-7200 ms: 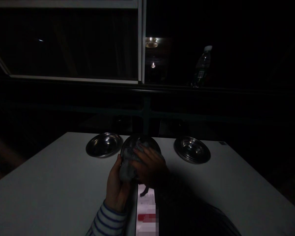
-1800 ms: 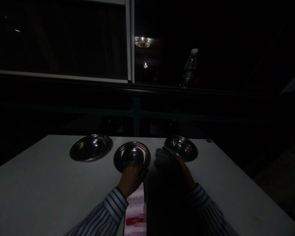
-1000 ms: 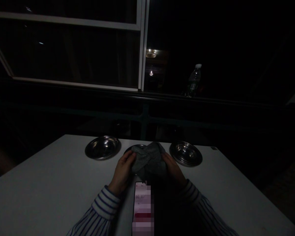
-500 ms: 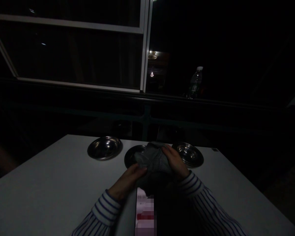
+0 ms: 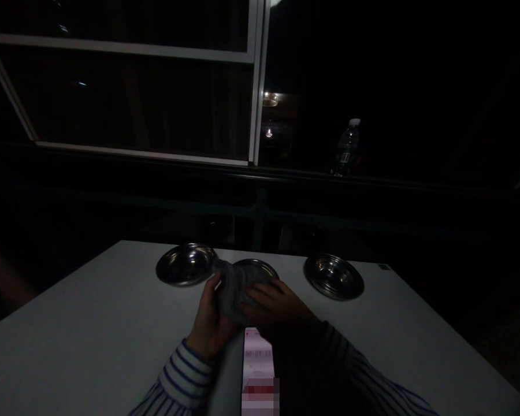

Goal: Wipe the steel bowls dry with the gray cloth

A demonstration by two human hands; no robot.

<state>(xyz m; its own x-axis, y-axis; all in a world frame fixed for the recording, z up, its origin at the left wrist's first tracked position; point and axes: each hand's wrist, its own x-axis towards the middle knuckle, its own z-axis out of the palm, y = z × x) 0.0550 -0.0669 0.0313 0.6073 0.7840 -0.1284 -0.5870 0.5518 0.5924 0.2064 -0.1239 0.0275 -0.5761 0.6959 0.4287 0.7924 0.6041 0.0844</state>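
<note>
A grey cloth (image 5: pixel 234 289) is bunched up between my hands above the middle of the table. My left hand (image 5: pixel 210 323) grips its left side, thumb up and fingers underneath. Over its right side lies my right hand (image 5: pixel 277 303), its fingers bent across the fabric and slightly blurred. Just behind the cloth is a shiny metal dish (image 5: pixel 260 266), partly hidden by the cloth and my right hand. Below my hands a lit phone (image 5: pixel 257 361) shows digits on a pale screen.
The white table (image 5: pixel 112 329) carries a metal bowl (image 5: pixel 186 266) at back left and another metal bowl (image 5: pixel 333 277) at back right. Beyond it, a plastic bottle (image 5: pixel 346 149) stands on a dark ledge beside a window frame (image 5: pixel 255 86). The surroundings are very dark.
The cloth has gone from spread between both hands to bunched up, and it has shifted left. My right hand has moved left and down over it, uncovering the right bowl.
</note>
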